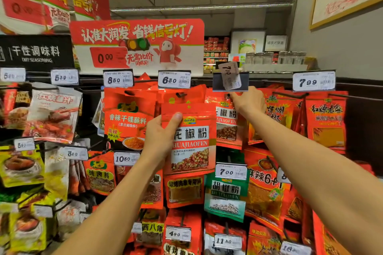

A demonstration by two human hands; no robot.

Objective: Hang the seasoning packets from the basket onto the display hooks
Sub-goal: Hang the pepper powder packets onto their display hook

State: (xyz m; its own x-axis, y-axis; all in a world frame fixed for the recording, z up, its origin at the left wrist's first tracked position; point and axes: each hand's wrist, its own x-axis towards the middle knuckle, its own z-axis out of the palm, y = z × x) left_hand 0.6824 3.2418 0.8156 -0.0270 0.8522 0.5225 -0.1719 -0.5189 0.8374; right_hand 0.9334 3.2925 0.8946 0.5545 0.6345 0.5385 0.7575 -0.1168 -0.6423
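Observation:
My left hand [160, 136] grips a red seasoning packet [191, 143] by its left edge, thumb across its front, holding it upright in front of the display. My right hand [247, 101] reaches to the top row and pinches the tip of a display hook [228, 95], just under a tilted 7.00 price tag [230, 75] in a dark holder. Matching red packets [227, 128] hang on that hook behind my right hand. The held packet is left of the hook and a little lower. No basket is in view.
Hooks with red, yellow and green seasoning packets fill the rack, each fronted by a white price tag [174, 79]. A green pepper packet [226, 192] hangs below. A red promotional sign [137, 44] stands above the rack. Glass jars [273, 58] sit on a far shelf.

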